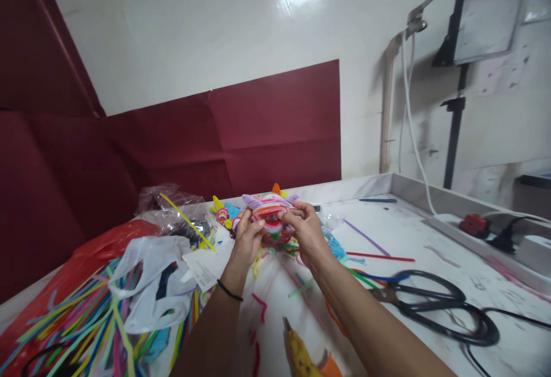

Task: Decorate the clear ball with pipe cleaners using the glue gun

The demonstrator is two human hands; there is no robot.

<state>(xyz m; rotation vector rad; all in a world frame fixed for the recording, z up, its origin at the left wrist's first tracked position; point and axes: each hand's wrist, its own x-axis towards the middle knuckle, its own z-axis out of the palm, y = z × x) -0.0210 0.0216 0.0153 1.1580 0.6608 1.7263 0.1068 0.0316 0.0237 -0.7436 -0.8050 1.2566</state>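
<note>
Both of my hands hold a small multicoloured pipe-cleaner figure point(269, 212) above the white table point(430, 251). It is pink and striped, with purple pieces sticking out at the sides and an orange tip on top. My left hand point(248, 238) grips its left side; a thin black band circles that wrist. My right hand point(306, 229) pinches its right side with fingers and thumb. A yellow and blue pipe-cleaner piece point(224, 214) lies just left of the figure.
A pile of coloured pipe cleaners point(81, 319) on red plastic and white plastic bags point(148, 285) fill the left. Large black scissors point(434, 302) lie at the right. A glue gun point(303, 354) sits near me. Loose pipe cleaners point(379, 256), cables and a plug point(501, 239) lie farther right.
</note>
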